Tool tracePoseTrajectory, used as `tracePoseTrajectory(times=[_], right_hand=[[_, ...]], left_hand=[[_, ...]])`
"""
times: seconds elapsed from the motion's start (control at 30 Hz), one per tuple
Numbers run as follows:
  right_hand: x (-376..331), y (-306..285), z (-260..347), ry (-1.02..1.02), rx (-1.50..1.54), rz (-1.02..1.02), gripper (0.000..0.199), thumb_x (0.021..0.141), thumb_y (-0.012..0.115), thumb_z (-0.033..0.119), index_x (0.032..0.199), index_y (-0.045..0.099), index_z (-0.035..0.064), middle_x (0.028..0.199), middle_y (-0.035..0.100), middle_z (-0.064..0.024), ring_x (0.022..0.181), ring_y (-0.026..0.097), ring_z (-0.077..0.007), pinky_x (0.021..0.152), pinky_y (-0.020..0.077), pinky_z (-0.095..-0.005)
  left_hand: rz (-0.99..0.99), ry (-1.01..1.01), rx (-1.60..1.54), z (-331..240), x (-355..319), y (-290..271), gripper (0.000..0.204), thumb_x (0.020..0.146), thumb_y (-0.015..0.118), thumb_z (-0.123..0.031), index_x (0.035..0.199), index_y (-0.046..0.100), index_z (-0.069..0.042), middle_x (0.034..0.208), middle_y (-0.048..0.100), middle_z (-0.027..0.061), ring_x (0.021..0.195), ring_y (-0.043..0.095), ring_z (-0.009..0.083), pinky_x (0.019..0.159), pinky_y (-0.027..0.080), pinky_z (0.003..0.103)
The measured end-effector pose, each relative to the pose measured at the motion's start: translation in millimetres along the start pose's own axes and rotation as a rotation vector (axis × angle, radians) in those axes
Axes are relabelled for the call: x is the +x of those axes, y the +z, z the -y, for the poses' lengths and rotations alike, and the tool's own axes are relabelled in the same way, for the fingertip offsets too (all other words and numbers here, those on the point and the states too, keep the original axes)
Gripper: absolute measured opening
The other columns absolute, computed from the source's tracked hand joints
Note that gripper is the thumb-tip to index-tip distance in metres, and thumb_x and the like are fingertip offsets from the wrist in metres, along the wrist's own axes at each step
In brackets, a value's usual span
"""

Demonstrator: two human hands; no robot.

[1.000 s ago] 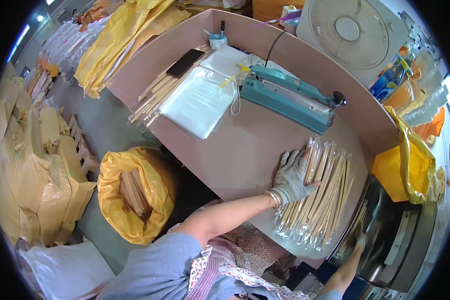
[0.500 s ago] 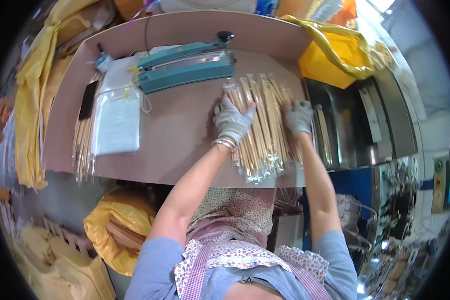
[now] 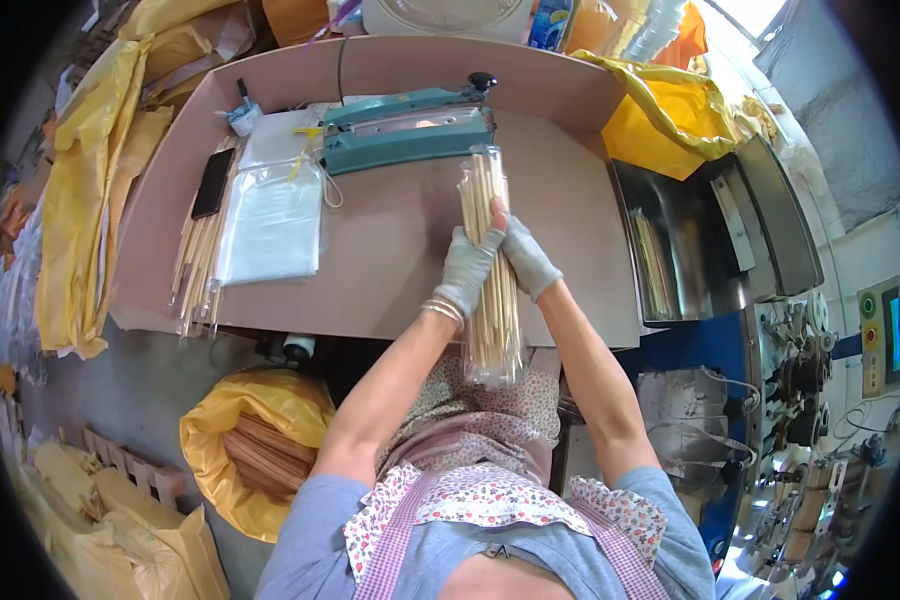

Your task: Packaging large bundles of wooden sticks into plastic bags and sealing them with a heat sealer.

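Both my hands, in pale work gloves, press a tight bundle of wooden chopsticks in clear wrappers between them. My left hand closes on its left side, with a bare fingertip showing near the top. Against the right side lies my right hand, its fingers partly hidden behind the sticks. The bundle points away from me, and its near end reaches past the table's front edge. Beyond it stands a teal bag sealer with a black knob. Left of that lies a stack of clear plastic bags.
A phone rests on more wrapped sticks at the left. A raised wall edges the table's back. At right are a dark metal chute holding some sticks and a yellow sack. Another yellow sack stands below.
The chopsticks, spread wide between my hands before, are now squeezed into a narrow bundle. My right hand has moved left toward my left hand. The view has shifted slightly.
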State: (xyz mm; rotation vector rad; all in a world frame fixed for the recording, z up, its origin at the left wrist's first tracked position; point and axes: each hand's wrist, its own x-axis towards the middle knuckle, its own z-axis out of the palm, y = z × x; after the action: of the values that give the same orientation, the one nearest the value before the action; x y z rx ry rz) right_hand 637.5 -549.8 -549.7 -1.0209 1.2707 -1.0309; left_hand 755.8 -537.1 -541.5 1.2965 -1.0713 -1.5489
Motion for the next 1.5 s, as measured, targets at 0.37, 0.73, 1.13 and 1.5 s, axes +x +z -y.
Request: tracePoseTrajectory(times=[0.37,0.73,1.13,1.5], right_hand=[[-88,3,122,-0.76,-0.001,0.123,0.116,0.064,0.086,0.036,0.147,0.011,0.0061,0.125,0.049,-0.0101,0.115,0.048,-0.0208,0.1,0.0383,-0.033],[-125,58,116,-0.513,-0.066,-0.083,0.106,0.066,0.081,0.006,0.148,0.013,0.0107,0.118,0.052,-0.0103,0.107,0.053,-0.0193,0.092,0.045,-0.0317],[-124,32,43,0.095,0.249,0.223,0.027,0.072,0.07,0.017,0.092,0.054,0.006,0.073,0.055,-0.0021,0.073,0.06,-0.0153,0.071,0.0502,-0.0294],[-102,43,28,0.13,0.212,0.327,0.05,0.077,0.069,0.023,0.12,0.055,0.0008,0.079,0.056,0.0019,0.073,0.055,-0.0076,0.068,0.0455,-0.0219]], left_hand=[[0.331,0.911,-0.138,-82,-40,-11,0.106,0.06,0.086,-0.045,0.14,0.029,-0.006,0.124,0.055,0.0116,0.111,0.055,0.0235,0.096,0.045,0.037],[0.539,0.689,0.349,-64,-75,-49,0.041,0.069,0.073,-0.017,0.106,0.061,-0.005,0.099,0.065,0.0092,0.094,0.062,0.0209,0.083,0.05,0.034],[-0.177,0.351,0.73,-30,-51,-199,0.026,0.077,0.074,-0.022,0.096,0.064,-0.007,0.093,0.063,0.0079,0.086,0.061,0.0179,0.078,0.049,0.031],[-0.241,0.75,1.162,-1,12,-294,0.012,0.078,0.066,-0.016,0.079,0.067,-0.004,0.08,0.064,0.0098,0.079,0.059,0.025,0.075,0.047,0.035]])
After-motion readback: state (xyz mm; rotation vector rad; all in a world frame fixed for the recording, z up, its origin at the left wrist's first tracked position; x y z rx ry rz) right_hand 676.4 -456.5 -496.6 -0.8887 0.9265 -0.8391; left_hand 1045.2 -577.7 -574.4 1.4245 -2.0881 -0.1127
